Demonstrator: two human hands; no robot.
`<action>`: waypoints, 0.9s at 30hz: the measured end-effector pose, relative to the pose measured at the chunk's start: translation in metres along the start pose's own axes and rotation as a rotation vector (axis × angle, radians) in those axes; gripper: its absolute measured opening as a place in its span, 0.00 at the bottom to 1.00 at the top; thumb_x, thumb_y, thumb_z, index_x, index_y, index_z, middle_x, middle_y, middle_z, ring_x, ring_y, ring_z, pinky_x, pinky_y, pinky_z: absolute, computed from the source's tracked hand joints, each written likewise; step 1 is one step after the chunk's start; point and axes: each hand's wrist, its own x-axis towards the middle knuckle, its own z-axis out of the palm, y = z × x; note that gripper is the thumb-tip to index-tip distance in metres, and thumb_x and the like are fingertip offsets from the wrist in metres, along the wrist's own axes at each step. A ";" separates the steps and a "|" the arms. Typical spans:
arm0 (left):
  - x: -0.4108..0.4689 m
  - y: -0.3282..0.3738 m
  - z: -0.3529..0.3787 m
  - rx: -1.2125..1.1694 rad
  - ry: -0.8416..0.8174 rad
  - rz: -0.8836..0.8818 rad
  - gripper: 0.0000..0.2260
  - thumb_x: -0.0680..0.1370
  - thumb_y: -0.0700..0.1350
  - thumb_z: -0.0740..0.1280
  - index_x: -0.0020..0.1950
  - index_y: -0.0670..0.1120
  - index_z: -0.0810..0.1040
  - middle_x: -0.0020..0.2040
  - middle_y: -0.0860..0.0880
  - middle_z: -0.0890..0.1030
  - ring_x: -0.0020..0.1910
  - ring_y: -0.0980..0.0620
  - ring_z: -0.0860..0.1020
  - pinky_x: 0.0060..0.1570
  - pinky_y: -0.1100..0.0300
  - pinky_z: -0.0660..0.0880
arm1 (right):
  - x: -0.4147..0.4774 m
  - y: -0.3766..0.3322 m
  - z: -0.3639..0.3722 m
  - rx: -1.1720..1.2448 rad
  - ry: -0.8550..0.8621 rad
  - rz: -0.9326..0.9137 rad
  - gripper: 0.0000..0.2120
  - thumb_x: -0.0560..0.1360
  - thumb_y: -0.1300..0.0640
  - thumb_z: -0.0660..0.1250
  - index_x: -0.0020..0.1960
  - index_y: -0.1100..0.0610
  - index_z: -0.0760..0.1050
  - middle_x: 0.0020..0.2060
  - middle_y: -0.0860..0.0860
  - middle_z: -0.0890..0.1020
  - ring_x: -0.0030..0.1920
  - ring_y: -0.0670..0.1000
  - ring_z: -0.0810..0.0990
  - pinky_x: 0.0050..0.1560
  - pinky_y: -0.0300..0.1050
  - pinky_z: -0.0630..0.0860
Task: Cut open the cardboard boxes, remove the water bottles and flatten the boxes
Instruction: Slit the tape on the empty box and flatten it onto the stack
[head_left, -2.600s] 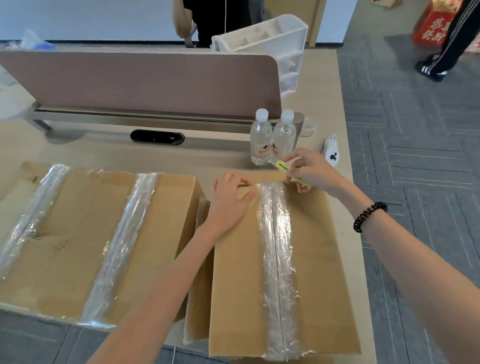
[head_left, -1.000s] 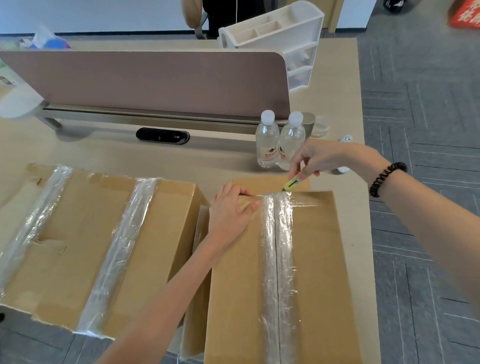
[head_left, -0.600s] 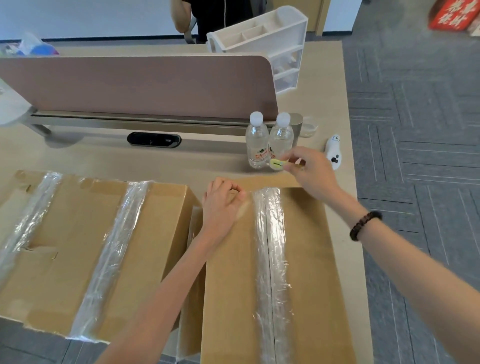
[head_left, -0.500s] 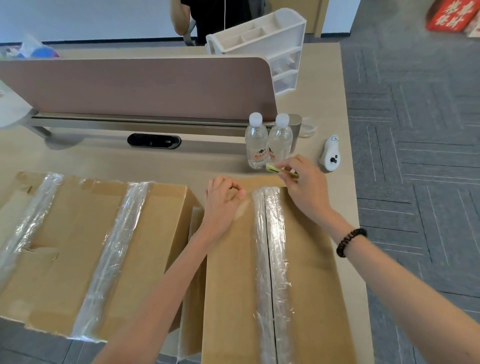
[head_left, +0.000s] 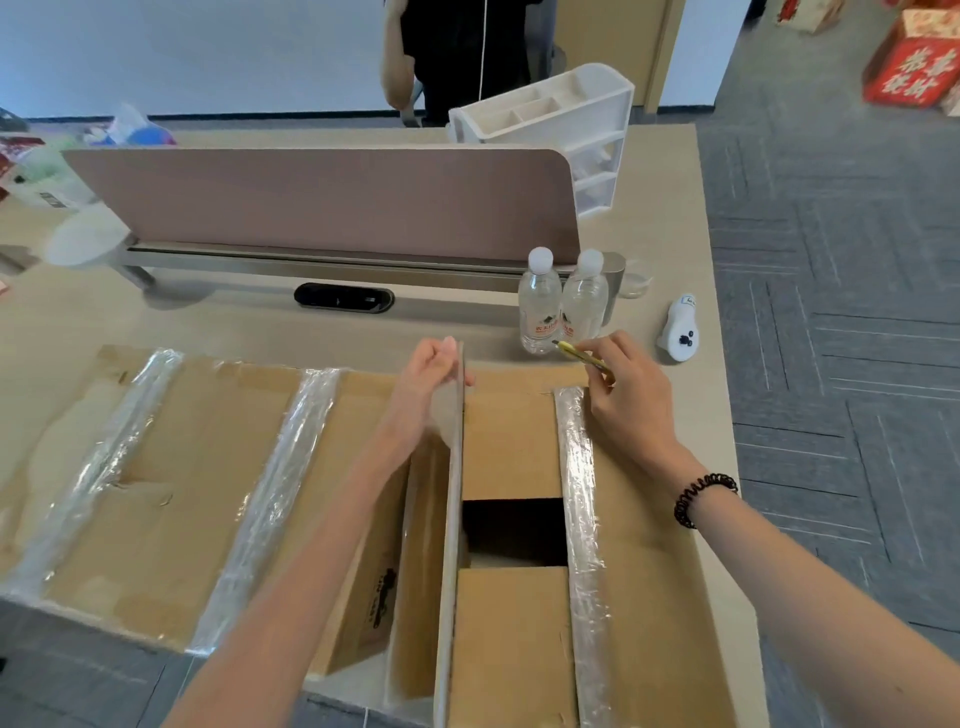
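Box (head_left: 511, 623) lying lower centre on table (head_left: 260, 332), long axis running bottom to top of frame. Left grip (head_left: 434, 364) pinching upright left flap (head_left: 457, 467) at its far end. Right grip (head_left: 623, 400), curling round cutter (head_left: 576, 356), resting on flat right flap (head_left: 649, 571), so nearer for lifting it.

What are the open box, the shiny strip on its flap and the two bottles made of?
The box looks like matte brown cardboard, with stiff, flat flaps. The strip seems to be clear plastic tape: glossy, wrinkled, glinting. The bottles appear to be clear plastic, with see-through walls and white caps.
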 end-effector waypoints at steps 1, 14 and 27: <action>-0.003 0.002 -0.007 -0.009 -0.014 -0.006 0.27 0.80 0.60 0.53 0.54 0.35 0.73 0.46 0.50 0.79 0.51 0.52 0.77 0.58 0.62 0.72 | 0.000 -0.001 0.000 -0.021 -0.009 -0.014 0.09 0.77 0.60 0.66 0.56 0.52 0.76 0.46 0.44 0.75 0.39 0.44 0.72 0.37 0.43 0.73; -0.017 -0.032 -0.080 0.189 0.130 -0.198 0.21 0.76 0.45 0.73 0.67 0.50 0.73 0.61 0.49 0.79 0.60 0.49 0.77 0.56 0.56 0.75 | -0.003 -0.034 -0.010 0.357 -0.051 0.371 0.06 0.68 0.57 0.77 0.42 0.48 0.84 0.33 0.45 0.84 0.32 0.45 0.80 0.37 0.40 0.77; -0.016 -0.068 -0.021 0.964 0.143 0.192 0.15 0.84 0.41 0.55 0.69 0.44 0.69 0.74 0.45 0.65 0.72 0.44 0.62 0.73 0.46 0.55 | -0.008 -0.038 -0.022 0.562 -0.069 0.533 0.06 0.70 0.66 0.74 0.41 0.62 0.77 0.33 0.51 0.78 0.25 0.36 0.74 0.25 0.28 0.67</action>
